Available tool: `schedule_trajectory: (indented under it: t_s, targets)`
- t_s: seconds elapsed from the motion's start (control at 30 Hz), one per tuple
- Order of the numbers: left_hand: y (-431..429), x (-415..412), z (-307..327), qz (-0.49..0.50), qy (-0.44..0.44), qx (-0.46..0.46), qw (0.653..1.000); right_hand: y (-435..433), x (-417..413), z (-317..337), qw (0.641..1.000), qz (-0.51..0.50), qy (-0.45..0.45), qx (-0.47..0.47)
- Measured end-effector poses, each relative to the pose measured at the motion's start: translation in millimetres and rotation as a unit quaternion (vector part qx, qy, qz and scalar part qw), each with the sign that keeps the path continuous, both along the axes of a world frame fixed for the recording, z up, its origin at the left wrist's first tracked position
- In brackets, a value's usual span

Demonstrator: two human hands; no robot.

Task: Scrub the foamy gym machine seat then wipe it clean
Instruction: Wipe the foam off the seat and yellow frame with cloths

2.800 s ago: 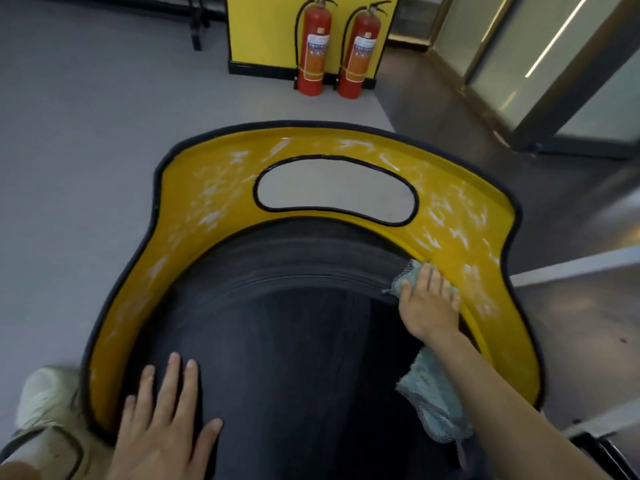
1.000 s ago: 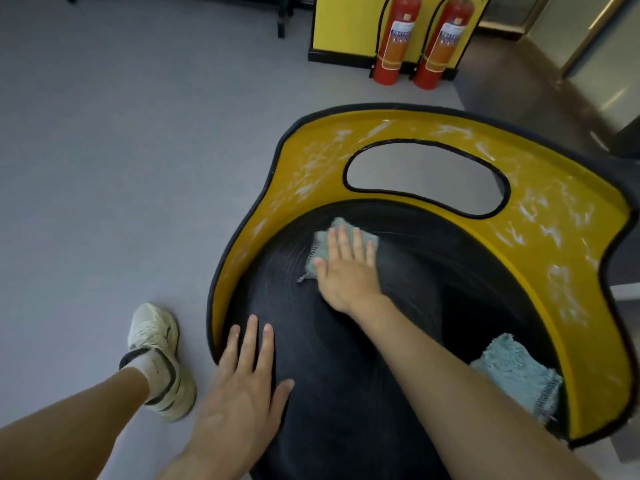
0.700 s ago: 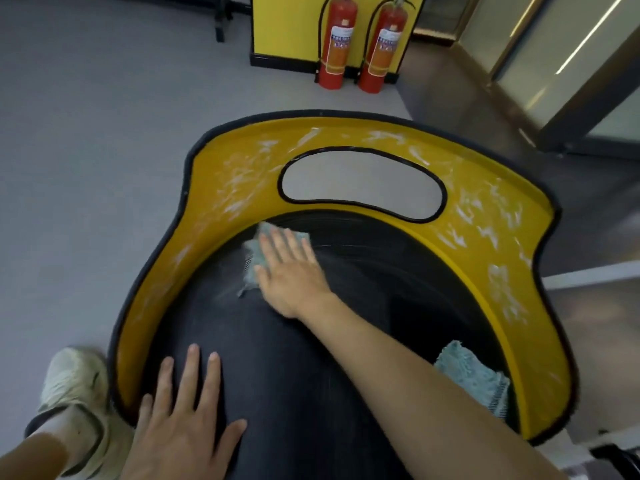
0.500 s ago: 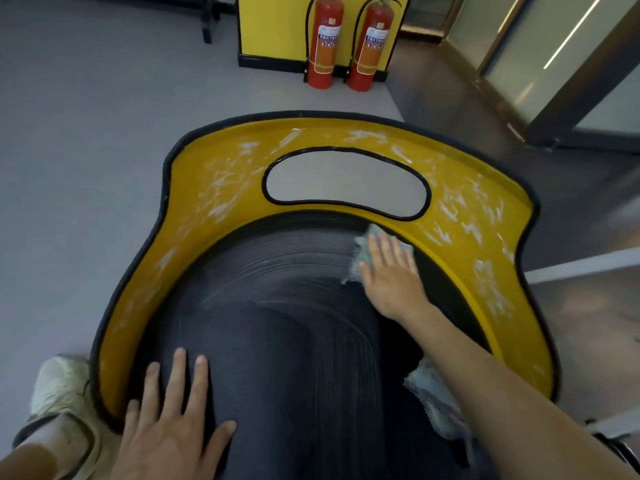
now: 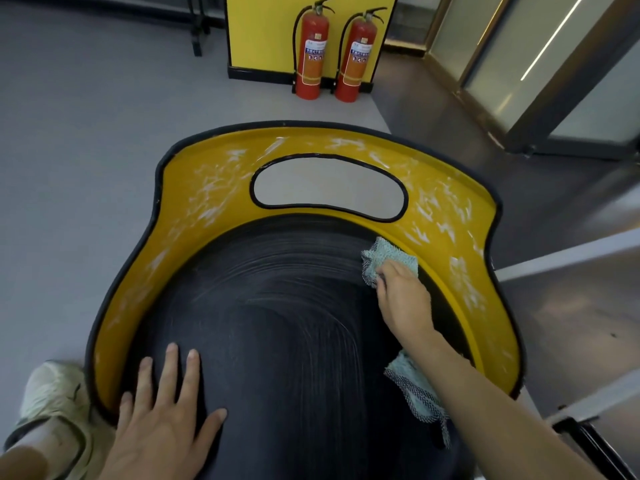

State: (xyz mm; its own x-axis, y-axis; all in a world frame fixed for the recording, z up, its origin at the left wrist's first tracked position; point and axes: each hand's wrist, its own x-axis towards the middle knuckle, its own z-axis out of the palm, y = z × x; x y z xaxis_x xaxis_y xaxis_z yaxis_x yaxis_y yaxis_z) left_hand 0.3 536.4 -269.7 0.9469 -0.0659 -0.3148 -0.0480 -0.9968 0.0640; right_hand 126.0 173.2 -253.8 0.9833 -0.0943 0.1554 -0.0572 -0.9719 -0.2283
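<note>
Head view
Seat: the black seat pad [image 5: 277, 341] fills the middle of the frame below you, with pale curved smear lines across its far half.
Shell: the yellow shell [image 5: 180, 244] wraps the pad's left, far and right edges, has a black rim, and carries white foam streaks, thickest at the far left and along the right side.
Opening: an oval cut-out [image 5: 329, 188] sits in the far middle of the shell, and the grey floor shows through it.
Your right hand: your right hand [image 5: 403, 299] lies on the pad's far right edge, just beside the yellow shell, fingers curled down and pressing a cloth against the pad.
Cloth in hand: the teal cloth [image 5: 384, 259] sticks out beyond your fingertips, its far corner touching the yellow shell.
Second cloth: another teal cloth [image 5: 419, 393] lies along the pad's right edge, partly hidden under your forearm.
Your left hand: your left hand [image 5: 162, 424] rests flat on the pad's near left edge, fingers spread and holding nothing.
Shoe: a pale shoe [image 5: 52, 393] stands on the floor [image 5: 69, 150] just outside the shell's near left corner.
Background: two red fire extinguishers [image 5: 330, 50] stand upright side by side beyond the seat's far edge, against a yellow panel [image 5: 259, 29].
</note>
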Motion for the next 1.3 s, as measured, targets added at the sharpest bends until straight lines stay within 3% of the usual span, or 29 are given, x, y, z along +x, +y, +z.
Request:
schedule_trajectory:
  t_s: [0.17,0.27,0.4,0.53,0.6,0.7,0.73,0.8,0.83,0.87,0.9,0.97,1.03,1.13,1.23,1.3]
  targets:
    - [-15,5,28,0.013,0.019,0.005,1.0,-1,11,14,0.999,-0.01,0.043,0.025]
    - [-20,3,23,0.051,-0.024,-0.044,0.997,-5,9,9,0.997,0.004,0.076,0.031]
    - [-16,0,16,0.04,0.009,0.004,0.999,-2,7,-3,0.999,-0.005,0.042,0.028]
    - [-15,3,17,0.034,0.043,-0.007,0.998,7,16,6,0.999,-0.038,0.022,-0.018]
    - [-7,3,6,0.031,0.009,0.007,0.999,15,17,12,0.998,-0.044,0.04,0.002]
    - [-8,5,4,0.031,-0.008,0.009,0.999,37,6,31,0.978,-0.016,0.086,0.192]
    - [-9,5,3,0.029,-0.016,0.002,0.999,46,2,39,0.951,-0.016,0.1,0.291]
    - [-11,7,3,0.032,-0.003,-0.007,0.999,59,-5,51,0.862,-0.036,0.133,0.488]
    - [-13,8,4,0.038,0.013,-0.008,0.999,61,-8,52,0.822,-0.049,0.15,0.547]
    - [-14,10,4,0.039,0.017,-0.008,0.999,61,-11,52,0.809,-0.061,0.16,0.562]
    - [-15,10,3,0.037,0.016,-0.009,0.999,58,-13,51,0.842,-0.069,0.16,0.511]
    - [-17,9,4,0.034,0.001,-0.016,0.999,48,-18,44,0.942,-0.067,0.11,0.311]
    - [-17,9,1,0.033,-0.012,-0.022,0.999,46,-26,40,0.989,-0.002,0.031,0.146]
    - [-16,9,2,0.038,-0.015,-0.024,0.999,62,-32,20,0.986,0.149,0.044,-0.052]
    - [-15,10,1,0.034,0.007,0.0,0.999,78,-29,-6,0.973,0.149,0.167,-0.062]
    - [-13,10,-1,0.022,-0.015,0.004,1.0,79,-10,-16,0.972,0.142,0.171,-0.075]
